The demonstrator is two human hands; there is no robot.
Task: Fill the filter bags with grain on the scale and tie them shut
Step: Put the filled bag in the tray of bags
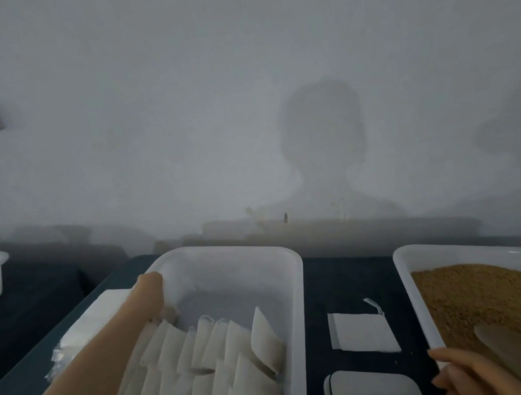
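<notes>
Filter bag (362,334): one empty bag lies flat on the dark table (343,283), between the white tub (297,293) and the grain tray (406,277), just beyond the scale (373,393). Its long axis runs roughly left to right, slightly tilted. The drawstring (373,305) sits at the far right corner and points away from the person, toward the wall.

Left hand (153,294): reaches into the far left corner of the tub, fingers bent down onto the rows of filled bags (228,354). Motion blur hides whether the fingers grip a bag or only touch one.

Right hand (461,373): sits at the near left corner of the grain tray, beside the translucent scoop (504,343) lying in the grain (490,295). The fingers appear loosely curled; whether they hold the scoop handle cannot be determined.

Relation for the coming move: the empty bag lies up and to the left of the right hand's fingers and near them, but well apart from the left hand, across the tub. The right hand is therefore judged the nearer one for bringing the bag to the scale.
</notes>
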